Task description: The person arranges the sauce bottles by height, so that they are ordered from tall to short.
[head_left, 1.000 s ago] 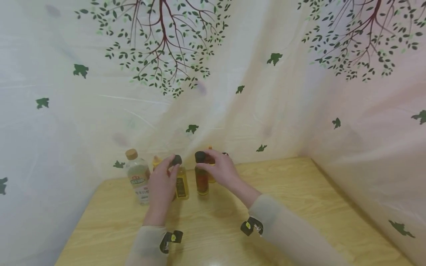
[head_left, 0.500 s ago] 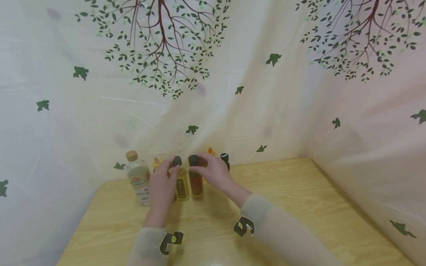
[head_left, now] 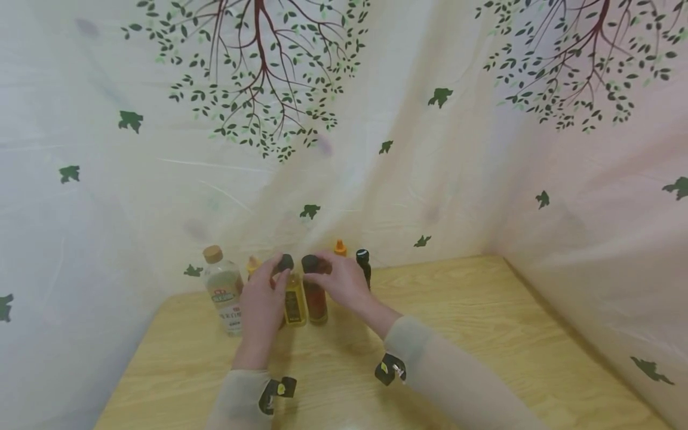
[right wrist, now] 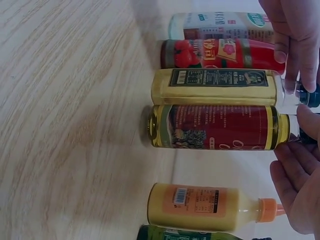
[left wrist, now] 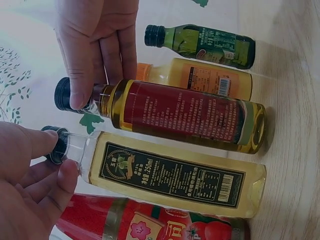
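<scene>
Head view: Two hands meet over the wooden table (head_left: 457, 316), each at a bottle top. The left hand (head_left: 260, 307) pinches the black-label bottle (head_left: 293, 304) high up, its fingers (head_left: 269, 269) barely parted around the cap; the right hand (head_left: 346, 283) holds the red-label bottle (head_left: 317, 306) much the same way, just to its right. The big bottle (head_left: 223, 292) stands left of the pair, the green bottle (head_left: 364, 266) to the right, before a printed sheet (head_left: 473, 179). From where I stand, grips this high look risky: a snag at either base could tip the bottle.

Left wrist view: The left thumb and fingers curl about the black-label bottle's cap and neck, while the right thumb lies across the red-label bottle's neck. Ketchup (left wrist: 150, 225) sits close on one side of the pair, the yellow bottle (left wrist: 220, 82) on the other. Too hard a leftward shove, I judge, could jolt that close-set row.

Right wrist view: The pair stand so near that I cannot tell whether they touch, nor whether the red-label base rests flat. Should those fingers slip on smooth glass, it could lean into its neighbor, or topple into the gap beside the yellow bottle.
</scene>
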### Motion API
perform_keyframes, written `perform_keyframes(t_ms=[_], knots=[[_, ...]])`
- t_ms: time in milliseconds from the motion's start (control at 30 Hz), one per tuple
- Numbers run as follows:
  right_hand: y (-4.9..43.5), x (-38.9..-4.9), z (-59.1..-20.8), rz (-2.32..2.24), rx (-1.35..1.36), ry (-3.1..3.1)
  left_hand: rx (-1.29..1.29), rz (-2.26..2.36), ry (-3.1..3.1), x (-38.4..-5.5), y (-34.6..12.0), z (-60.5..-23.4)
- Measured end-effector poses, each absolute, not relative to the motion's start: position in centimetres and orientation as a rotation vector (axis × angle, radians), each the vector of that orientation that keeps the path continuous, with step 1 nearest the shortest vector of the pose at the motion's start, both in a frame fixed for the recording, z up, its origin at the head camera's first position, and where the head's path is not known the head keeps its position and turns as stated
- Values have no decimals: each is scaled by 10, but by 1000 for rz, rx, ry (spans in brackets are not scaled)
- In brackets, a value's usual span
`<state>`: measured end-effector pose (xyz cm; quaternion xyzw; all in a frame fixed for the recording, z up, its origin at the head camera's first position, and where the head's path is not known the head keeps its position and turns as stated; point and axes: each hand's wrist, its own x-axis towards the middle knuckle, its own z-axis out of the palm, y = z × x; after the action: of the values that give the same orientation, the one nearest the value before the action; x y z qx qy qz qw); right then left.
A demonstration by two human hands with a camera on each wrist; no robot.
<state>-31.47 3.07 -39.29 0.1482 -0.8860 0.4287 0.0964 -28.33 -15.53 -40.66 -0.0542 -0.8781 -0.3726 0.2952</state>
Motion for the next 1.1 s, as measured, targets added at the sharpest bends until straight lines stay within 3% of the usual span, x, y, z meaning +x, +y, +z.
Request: perform_keyframes(t_ms=[1100], knots=[[27, -316, -406, 1286, 445, -2607, -152, -985, -2305, -284, -153, -406]])
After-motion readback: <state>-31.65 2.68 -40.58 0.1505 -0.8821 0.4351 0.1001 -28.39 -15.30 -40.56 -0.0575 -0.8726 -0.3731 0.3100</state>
